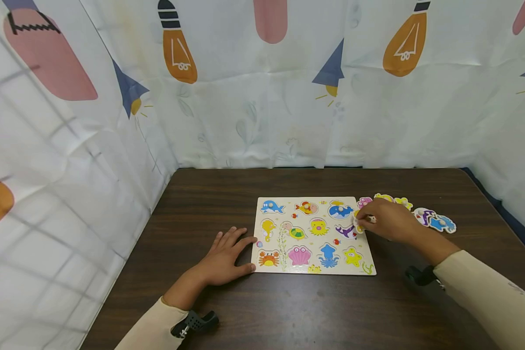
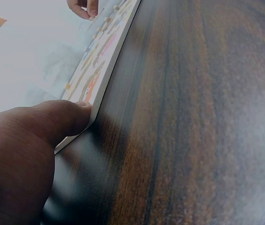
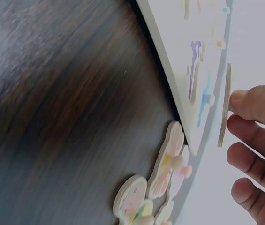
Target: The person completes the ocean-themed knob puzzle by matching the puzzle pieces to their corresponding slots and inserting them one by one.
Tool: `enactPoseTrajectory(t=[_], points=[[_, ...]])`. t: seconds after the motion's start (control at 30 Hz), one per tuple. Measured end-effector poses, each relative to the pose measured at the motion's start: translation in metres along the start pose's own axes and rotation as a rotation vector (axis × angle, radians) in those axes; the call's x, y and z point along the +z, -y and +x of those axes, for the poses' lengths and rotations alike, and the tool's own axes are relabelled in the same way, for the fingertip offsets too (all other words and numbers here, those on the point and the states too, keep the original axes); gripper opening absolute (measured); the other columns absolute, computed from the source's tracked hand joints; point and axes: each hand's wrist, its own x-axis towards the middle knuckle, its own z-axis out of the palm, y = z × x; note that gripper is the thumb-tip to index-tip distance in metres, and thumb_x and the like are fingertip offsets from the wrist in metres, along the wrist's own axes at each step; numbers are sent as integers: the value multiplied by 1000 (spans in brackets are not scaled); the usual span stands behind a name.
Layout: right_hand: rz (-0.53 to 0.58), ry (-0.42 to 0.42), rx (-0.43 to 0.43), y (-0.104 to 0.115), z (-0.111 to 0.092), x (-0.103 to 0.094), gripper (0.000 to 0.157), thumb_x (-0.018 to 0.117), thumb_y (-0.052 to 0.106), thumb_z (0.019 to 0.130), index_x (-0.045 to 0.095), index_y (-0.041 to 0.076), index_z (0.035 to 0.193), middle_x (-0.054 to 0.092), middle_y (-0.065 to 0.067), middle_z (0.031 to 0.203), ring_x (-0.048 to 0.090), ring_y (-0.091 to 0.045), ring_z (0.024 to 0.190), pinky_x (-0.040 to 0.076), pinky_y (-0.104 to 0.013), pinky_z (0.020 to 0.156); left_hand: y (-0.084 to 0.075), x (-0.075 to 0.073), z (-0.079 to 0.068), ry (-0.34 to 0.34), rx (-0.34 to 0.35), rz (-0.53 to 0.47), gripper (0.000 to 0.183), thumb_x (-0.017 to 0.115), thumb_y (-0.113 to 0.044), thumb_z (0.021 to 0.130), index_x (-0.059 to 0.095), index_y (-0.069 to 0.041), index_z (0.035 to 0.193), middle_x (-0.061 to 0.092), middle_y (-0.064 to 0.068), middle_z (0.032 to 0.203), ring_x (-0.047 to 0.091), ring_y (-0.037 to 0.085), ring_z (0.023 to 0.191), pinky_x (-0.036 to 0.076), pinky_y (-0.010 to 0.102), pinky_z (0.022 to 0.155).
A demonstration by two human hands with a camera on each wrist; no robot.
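A wooden peg puzzle board (image 1: 288,268) with sea-animal pictures lies flat on the brown table. My left hand (image 1: 223,257) rests at its left edge with the fingers spread. In the left wrist view the left thumb (image 2: 69,117) touches the board's corner. Over the board's right edge, my right hand (image 1: 389,219) pinches a puzzle piece (image 1: 358,222). The right wrist view shows this piece (image 3: 225,105) edge-on, raised off the board, its picture hidden. Right of the board lie loose pieces, among them a purple one (image 1: 423,215) and a blue one (image 1: 443,223).
The brown table (image 1: 297,311) ends at a white patterned curtain (image 1: 262,121) behind and at the sides. Yellow star-like (image 1: 404,202) and pink (image 1: 364,202) pieces lie close beyond the right hand. Each wrist wears a black device (image 1: 194,323).
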Motion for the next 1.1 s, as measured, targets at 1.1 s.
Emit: enactPoseTrajectory(t=[1.1], points=[[46, 33, -45, 43, 34, 16, 14, 82, 26, 88, 82, 20, 101, 71, 5, 101, 58, -15, 89, 49, -30, 67, -2, -1, 0, 1, -3, 14, 69, 63, -58, 94, 44, -32, 155, 26, 8, 166, 13, 35, 155, 3, 62, 121]])
